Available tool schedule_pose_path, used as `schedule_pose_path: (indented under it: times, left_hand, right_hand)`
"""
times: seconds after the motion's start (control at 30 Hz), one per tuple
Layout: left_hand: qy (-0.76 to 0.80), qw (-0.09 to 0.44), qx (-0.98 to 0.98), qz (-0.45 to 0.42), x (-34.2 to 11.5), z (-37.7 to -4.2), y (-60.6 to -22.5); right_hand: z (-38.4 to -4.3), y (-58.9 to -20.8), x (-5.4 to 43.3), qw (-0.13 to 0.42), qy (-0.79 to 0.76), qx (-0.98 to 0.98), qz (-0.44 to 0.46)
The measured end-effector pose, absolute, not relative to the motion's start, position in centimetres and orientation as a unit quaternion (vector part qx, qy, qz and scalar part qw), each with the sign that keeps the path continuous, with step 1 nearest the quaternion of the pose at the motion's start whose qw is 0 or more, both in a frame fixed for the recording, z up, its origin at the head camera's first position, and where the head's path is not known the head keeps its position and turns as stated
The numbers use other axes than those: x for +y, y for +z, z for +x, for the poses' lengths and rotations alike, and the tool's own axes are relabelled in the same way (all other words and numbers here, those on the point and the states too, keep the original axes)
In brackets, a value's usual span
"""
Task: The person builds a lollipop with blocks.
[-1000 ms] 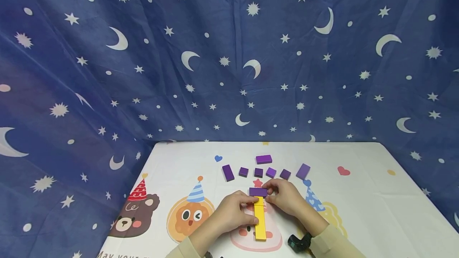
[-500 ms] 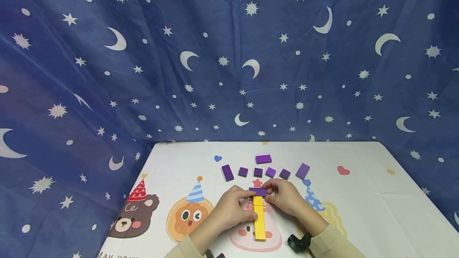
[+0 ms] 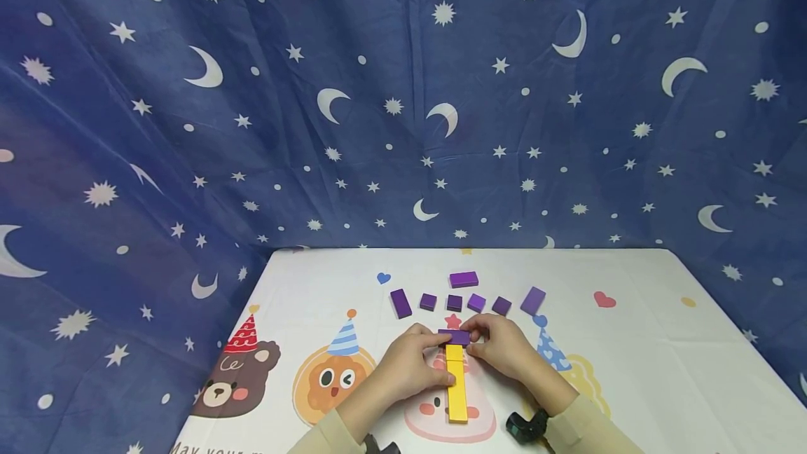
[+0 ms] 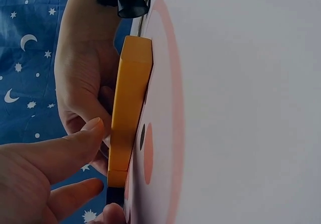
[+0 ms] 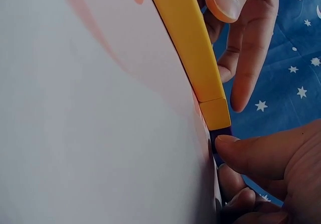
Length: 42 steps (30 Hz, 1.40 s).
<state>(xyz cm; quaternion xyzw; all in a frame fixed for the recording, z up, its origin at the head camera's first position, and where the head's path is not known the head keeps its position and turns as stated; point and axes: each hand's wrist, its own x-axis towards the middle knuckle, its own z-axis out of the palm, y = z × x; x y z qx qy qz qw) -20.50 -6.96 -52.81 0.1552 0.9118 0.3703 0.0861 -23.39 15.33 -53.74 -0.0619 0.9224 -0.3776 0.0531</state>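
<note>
A purple rectangular block lies crosswise at the far end of a small yellow block, which is in line with a long yellow block. My right hand pinches the purple block's right end; its thumb is against the purple side in the right wrist view. From the left, my left hand reaches in with index finger extended over the purple block. Its thumb is beside the long yellow block, and both fingertips show in the left wrist view. The left hand's other fingers are mostly hidden.
Beyond the hands, several small purple blocks form a row between two longer ones, a left block and a right block. Another purple block lies farther back. The white printed tablecloth meets a starry blue curtain.
My left index finger has moved away from me, from the small yellow block onto the purple block. The right hand keeps its pinch on the purple block in the same place.
</note>
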Motion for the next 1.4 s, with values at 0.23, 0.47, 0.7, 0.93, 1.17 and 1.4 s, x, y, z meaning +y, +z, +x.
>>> schedule_pose_path:
  times: [0.23,0.47,0.7,0.93,1.17,1.4]
  left_hand:
    - [0.359,0.080,0.915,0.166,-7.18,-20.31,-52.90]
    - [0.352,0.075,0.917,0.173,-7.19,-20.27,-52.86]
    - [0.352,0.074,0.917,0.173,-7.11,-20.23,-52.90]
    - [0.354,0.074,0.917,0.170,-7.05,-20.12,-52.75]
    - [0.353,0.077,0.917,0.168,-6.98,-20.00,-52.64]
    - [0.356,0.076,0.916,0.167,-6.99,-20.01,-52.66]
  right_hand:
    - [-23.46,-53.84,15.35,0.051,-0.375,0.923,-0.066]
    - [-23.38,-53.74,15.36,0.055,-0.376,0.923,-0.061]
    - [-23.35,-53.67,15.38,0.053,-0.377,0.923,-0.063]
    - [-23.35,-53.72,15.36,0.057,-0.379,0.922,-0.062]
    - [-23.36,-53.65,15.31,0.057,-0.380,0.921,-0.060]
    - [-23.28,-53.56,15.28,0.058,-0.377,0.922,-0.059]
